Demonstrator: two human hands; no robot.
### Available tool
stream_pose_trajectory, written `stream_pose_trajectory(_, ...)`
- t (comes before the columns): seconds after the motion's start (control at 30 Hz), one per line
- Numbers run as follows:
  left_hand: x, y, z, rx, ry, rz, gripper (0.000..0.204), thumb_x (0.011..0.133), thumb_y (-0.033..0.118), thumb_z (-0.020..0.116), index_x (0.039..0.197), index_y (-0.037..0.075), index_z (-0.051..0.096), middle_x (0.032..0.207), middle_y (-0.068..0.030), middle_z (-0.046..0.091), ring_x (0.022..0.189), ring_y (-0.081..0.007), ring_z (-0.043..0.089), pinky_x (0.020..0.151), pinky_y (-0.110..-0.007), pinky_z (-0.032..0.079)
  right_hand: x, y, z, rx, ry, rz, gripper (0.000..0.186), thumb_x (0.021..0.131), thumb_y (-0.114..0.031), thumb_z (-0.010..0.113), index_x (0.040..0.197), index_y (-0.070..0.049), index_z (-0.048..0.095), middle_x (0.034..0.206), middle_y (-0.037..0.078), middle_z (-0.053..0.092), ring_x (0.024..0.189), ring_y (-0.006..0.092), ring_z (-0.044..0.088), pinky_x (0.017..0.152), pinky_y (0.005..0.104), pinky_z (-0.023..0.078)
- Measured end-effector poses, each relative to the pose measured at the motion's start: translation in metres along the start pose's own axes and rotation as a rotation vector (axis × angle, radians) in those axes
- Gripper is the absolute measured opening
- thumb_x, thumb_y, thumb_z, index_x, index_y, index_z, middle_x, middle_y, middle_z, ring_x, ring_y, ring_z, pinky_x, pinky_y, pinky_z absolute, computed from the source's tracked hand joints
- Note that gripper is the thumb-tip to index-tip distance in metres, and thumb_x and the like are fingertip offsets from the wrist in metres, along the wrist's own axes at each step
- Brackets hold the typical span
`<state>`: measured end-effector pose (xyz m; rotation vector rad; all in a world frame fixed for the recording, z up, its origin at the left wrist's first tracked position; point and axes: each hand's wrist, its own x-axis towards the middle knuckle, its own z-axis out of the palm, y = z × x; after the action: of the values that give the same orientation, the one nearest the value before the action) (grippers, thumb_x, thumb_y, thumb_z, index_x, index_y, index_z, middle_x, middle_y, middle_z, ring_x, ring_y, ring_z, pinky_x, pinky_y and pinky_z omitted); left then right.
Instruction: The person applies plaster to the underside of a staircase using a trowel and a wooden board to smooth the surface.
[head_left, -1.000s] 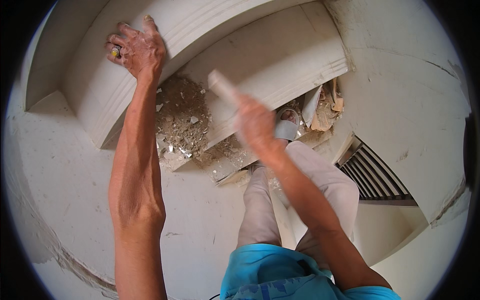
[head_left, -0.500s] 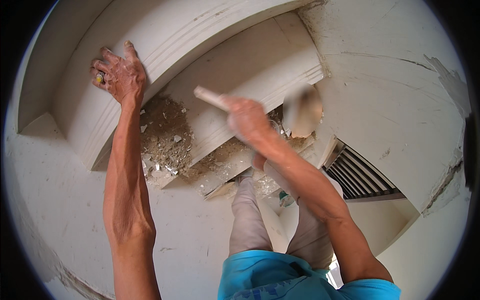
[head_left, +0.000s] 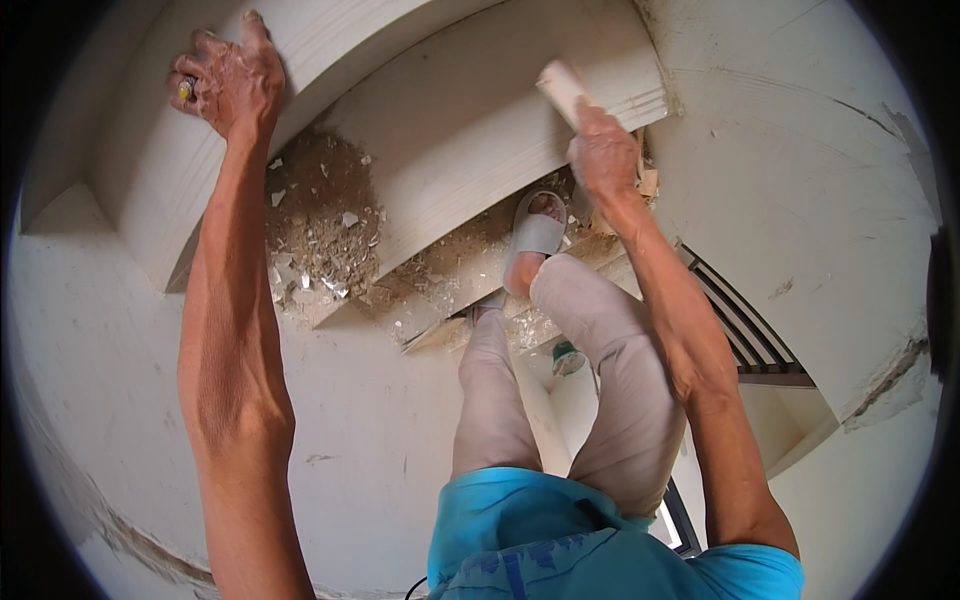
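Note:
My left hand (head_left: 228, 85), with a ring on one finger, rests with its fingers apart on a pale stone stair tread (head_left: 330, 55) at the upper left. To the right, my right hand (head_left: 605, 155) is closed round a pale wooden handle (head_left: 562, 88), whose end sticks out past the thumb side over a lower pale slab (head_left: 480, 120). The tool's other end is hidden behind the hand, so its kind cannot be made out. Below the slab, on the lower step, stands my foot in a pale sandal (head_left: 541, 233).
Broken mortar and white chips (head_left: 335, 225) lie on the steps between the slabs. A dark slatted grille (head_left: 745, 320) is set in an opening at the right. A small green item (head_left: 568, 358) shows beside my leg. The right wall (head_left: 800, 180) is scuffed and cracked.
My right hand has swung right and away from me with the handle, uncovering the sandalled foot. My left hand stays on the tread, while the whole view has shifted slightly.

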<state>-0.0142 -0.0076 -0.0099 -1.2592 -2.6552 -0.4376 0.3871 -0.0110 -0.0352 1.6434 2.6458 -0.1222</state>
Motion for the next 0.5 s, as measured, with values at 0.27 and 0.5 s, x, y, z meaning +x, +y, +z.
stream_pose_trajectory(0.27, 0.006, -0.009, 0.001, 0.167, -0.071, 0.031, 0.073, 0.096, 0.059, 0.033, 0.133, -0.003, 0.045, 0.139, -0.0294, 0.041, 0.136, -0.0434, 0.030, 0.113, -0.052, 0.018, -0.007, -0.026, -0.029, 0.138, -0.005, -0.217, 0.042, 0.076, -0.002, 0.061, 0.118, -0.002, 0.065, 0.082, 0.016, 0.071, 0.069, 0.0281, 0.070, 0.062, 0.0382, 0.060)
stream_pose_trajectory(0.5, -0.001, 0.028, -0.016, 0.110, -0.274, -0.203, 0.075, 0.101, 0.057, 0.025, 0.152, 0.001, 0.025, 0.157, -0.0266, 0.018, 0.146, -0.0404, 0.019, 0.119, -0.049, 0.012, 0.023, 0.064, -0.022, -0.099, -0.170, -0.164, 0.043, 0.077, -0.004, 0.062, 0.118, -0.012, 0.065, 0.094, 0.014, 0.070, 0.084, 0.0315, 0.069, 0.073, 0.0428, 0.057)
